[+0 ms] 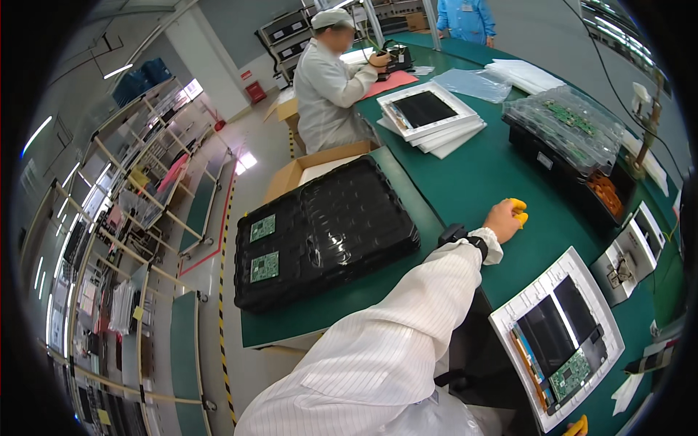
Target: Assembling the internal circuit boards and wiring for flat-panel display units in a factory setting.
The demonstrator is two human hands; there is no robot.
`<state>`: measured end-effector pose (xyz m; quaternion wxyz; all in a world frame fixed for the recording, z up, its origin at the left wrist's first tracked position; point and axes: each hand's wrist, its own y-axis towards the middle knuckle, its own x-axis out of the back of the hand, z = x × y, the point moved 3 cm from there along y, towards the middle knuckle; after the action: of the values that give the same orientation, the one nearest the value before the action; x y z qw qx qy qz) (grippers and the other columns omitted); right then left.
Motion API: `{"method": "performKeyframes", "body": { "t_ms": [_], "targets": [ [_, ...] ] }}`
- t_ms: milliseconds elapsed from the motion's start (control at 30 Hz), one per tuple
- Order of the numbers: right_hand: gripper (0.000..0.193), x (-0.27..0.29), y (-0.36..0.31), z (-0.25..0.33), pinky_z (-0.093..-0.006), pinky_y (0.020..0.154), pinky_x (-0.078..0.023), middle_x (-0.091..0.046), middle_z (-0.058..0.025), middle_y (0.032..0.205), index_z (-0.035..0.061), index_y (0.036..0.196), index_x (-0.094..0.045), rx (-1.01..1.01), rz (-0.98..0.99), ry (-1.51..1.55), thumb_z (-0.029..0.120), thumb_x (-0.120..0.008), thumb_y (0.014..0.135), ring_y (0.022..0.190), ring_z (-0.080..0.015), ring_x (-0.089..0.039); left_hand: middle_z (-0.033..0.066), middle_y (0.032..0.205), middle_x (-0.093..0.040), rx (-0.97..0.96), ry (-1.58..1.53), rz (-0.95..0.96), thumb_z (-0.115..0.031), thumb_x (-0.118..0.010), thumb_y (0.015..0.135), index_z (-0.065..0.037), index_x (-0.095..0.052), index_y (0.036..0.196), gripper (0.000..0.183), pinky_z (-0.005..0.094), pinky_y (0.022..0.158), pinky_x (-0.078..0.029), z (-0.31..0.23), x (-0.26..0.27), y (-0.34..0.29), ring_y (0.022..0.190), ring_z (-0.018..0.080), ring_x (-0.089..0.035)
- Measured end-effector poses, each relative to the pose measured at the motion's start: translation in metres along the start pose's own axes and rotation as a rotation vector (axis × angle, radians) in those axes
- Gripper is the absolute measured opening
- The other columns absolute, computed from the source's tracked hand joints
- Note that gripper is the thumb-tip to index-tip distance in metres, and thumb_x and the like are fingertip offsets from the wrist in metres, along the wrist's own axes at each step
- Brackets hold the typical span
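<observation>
My left hand, in a white striped sleeve with a dark wristband, is over the green bench, its yellow-covered fingertips curled together. Nothing shows between them. Of my right hand, only a yellow-covered fingertip shows at the lower edge; its grip is hidden. Just above that fingertip, a white-framed panel lies tilted, with dark sheets inside and a green circuit board at its near end. To the left of my forearm is a black tray under shiny film, with two green circuit boards on its left end.
A black bin with clear trays of boards stands at the right. Beyond my left hand is a stack of white panels. A white device sits at the right edge. A co-worker handles a black object at the far bench.
</observation>
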<state>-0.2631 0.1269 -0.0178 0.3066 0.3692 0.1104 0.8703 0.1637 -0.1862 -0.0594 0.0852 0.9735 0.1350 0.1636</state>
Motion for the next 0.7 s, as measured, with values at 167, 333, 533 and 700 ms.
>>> {"method": "performKeyframes", "body": {
  "t_ms": [167,333,533,700],
  "targets": [
    [0.027,-0.003,-0.001,-0.005,-0.0318,0.066,-0.052,-0.067,-0.0136,0.084,-0.0044,0.102,-0.067,0.01,0.0,0.008,0.019,-0.053,0.099,0.072,-0.023,-0.063,0.0141,0.104,-0.067,0.013,0.057,-0.043,-0.011,-0.068,0.085,0.003,-0.062,0.112,0.03,0.0293,0.079,-0.056,-0.002,0.005,0.0,0.089,0.0208,-0.067],
    [0.027,-0.002,-0.001,-0.003,-0.0322,0.065,-0.051,-0.067,-0.0133,0.083,-0.0043,0.102,-0.067,0.028,-0.02,-0.003,0.019,-0.053,0.1,0.07,-0.0228,-0.062,0.0142,0.102,-0.067,0.017,0.074,-0.05,-0.01,-0.068,0.085,0.003,-0.062,0.11,0.029,0.0292,0.078,-0.056,-0.005,0.002,0.001,0.088,0.0207,-0.068],
    [0.026,-0.003,0.0,-0.002,-0.0324,0.065,-0.051,-0.067,-0.0132,0.083,-0.004,0.101,-0.067,0.011,-0.024,0.009,0.017,-0.053,0.099,0.07,-0.0232,-0.062,0.0139,0.101,-0.068,0.031,0.076,-0.051,-0.01,-0.068,0.085,0.003,-0.063,0.109,0.027,0.0292,0.079,-0.055,-0.005,0.002,-0.001,0.087,0.0206,-0.068],
    [0.026,-0.001,-0.002,-0.001,-0.0324,0.065,-0.051,-0.067,-0.0131,0.082,-0.0039,0.101,-0.067,-0.013,-0.03,0.055,0.017,-0.053,0.099,0.069,-0.0235,-0.061,0.0134,0.101,-0.068,0.009,0.121,-0.068,-0.01,-0.067,0.085,0.002,-0.064,0.109,0.027,0.0291,0.081,-0.054,-0.013,0.001,-0.003,0.088,0.0212,-0.068]
  ]
}}
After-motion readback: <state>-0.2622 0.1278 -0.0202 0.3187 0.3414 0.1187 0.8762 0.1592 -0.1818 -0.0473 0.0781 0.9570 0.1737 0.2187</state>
